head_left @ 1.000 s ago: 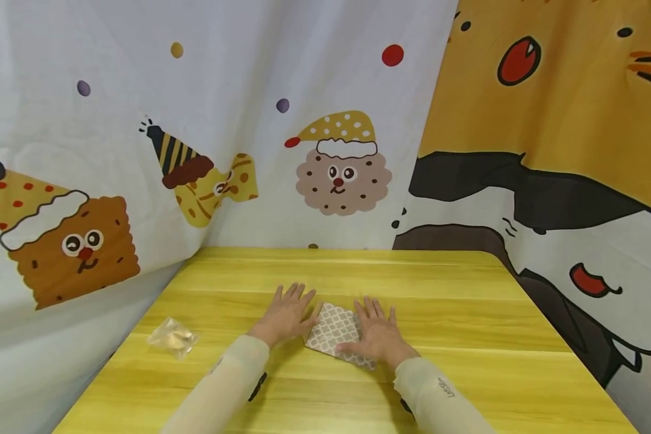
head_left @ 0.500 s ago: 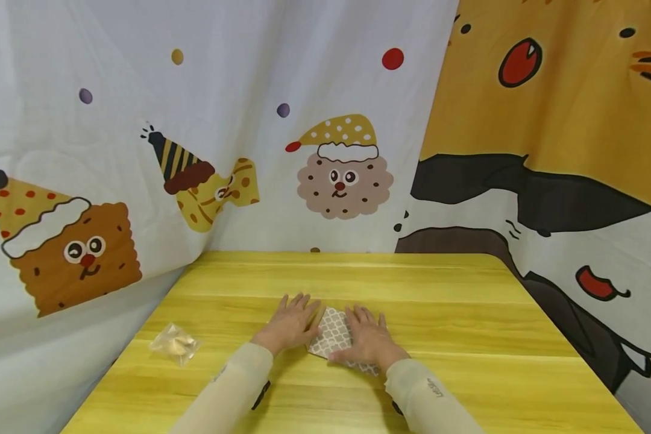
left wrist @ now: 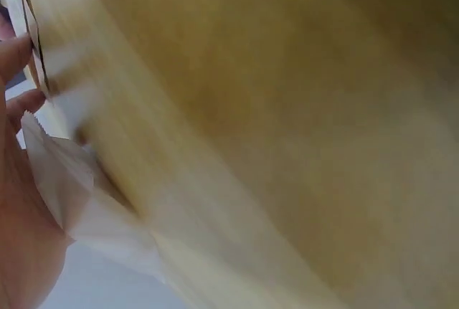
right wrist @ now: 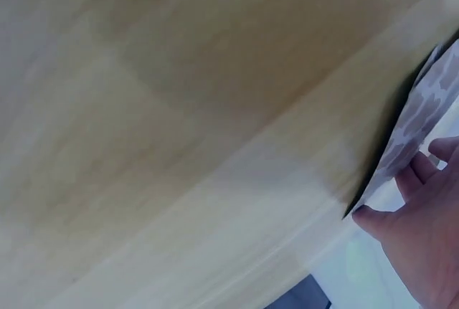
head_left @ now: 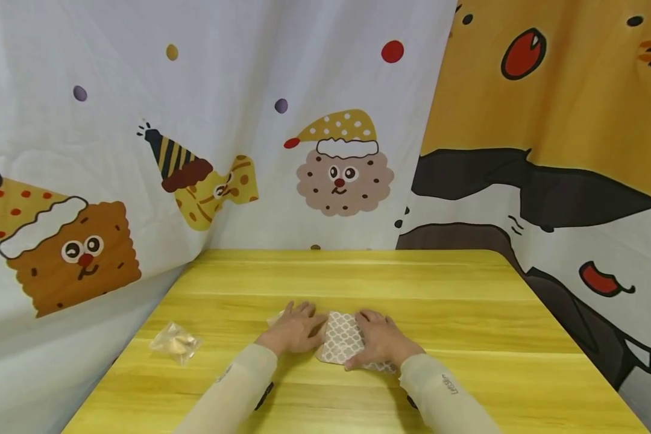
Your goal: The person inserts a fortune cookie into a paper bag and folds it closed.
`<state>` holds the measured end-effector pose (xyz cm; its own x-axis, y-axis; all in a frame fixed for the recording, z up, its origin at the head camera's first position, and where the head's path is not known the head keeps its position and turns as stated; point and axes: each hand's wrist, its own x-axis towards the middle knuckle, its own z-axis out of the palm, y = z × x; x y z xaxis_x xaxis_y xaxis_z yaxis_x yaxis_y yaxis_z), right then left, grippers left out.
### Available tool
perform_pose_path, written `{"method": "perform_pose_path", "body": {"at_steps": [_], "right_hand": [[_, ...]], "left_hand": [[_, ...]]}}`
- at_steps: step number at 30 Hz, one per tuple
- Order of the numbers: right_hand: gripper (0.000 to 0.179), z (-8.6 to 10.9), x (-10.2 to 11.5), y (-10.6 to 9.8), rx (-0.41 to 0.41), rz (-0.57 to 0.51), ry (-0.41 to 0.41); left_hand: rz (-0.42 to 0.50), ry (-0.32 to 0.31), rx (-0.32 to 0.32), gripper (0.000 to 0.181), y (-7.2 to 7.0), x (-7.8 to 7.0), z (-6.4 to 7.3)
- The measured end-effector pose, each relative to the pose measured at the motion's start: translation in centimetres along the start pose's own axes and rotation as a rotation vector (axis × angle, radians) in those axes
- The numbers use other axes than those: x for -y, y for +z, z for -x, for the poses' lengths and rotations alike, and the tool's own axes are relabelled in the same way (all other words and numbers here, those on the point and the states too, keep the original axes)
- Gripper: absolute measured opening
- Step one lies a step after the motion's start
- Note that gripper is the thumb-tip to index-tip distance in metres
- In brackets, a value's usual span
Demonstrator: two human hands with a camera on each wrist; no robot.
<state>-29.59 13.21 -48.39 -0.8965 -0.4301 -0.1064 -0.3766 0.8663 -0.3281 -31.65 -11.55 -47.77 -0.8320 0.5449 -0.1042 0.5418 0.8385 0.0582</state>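
Observation:
A flat paper bag [head_left: 343, 339] with a grey-and-white lattice print lies on the wooden table, between the hands. My left hand [head_left: 295, 330] rests at its left side, palm down, with the thumb side against the bag's left edge. In the left wrist view, a pale flap with a saw-toothed edge [left wrist: 75, 180] lies beneath that palm, and two fingertips touch the bag's edge. My right hand [head_left: 382, 339] grips the right part of the bag, its fingers bent at the far edge and the thumb at the near edge. The right palm hides the bag's right part.
A small clear plastic bag [head_left: 175, 343] with pale tan pieces inside lies on the table's left side. The yellow wood-grain table [head_left: 466, 374] stands before a curtain [head_left: 271, 54] printed with cartoon biscuits and animals.
The paper bag and both hands have shifted a little right and nearer. The right fingers are more bent than before. A pale bit now shows beyond the left fingers. The plastic bag stays put.

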Motion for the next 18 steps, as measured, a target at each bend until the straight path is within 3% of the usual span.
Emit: {"method": "perform_pose_path", "body": {"at_steps": [5,18], "right_hand": [[0.126,0.3,-0.2,-0.5,0.013,0.001,0.01],[0.121,-0.2,-0.5,-0.1,-0.019,-0.017,-0.005]], "left_hand": [[-0.008,-0.012,0.043,0.064,0.0,-0.1,-0.2],[0.009,-0.023,0.042,0.072,-0.6,1.0,0.5]]}}
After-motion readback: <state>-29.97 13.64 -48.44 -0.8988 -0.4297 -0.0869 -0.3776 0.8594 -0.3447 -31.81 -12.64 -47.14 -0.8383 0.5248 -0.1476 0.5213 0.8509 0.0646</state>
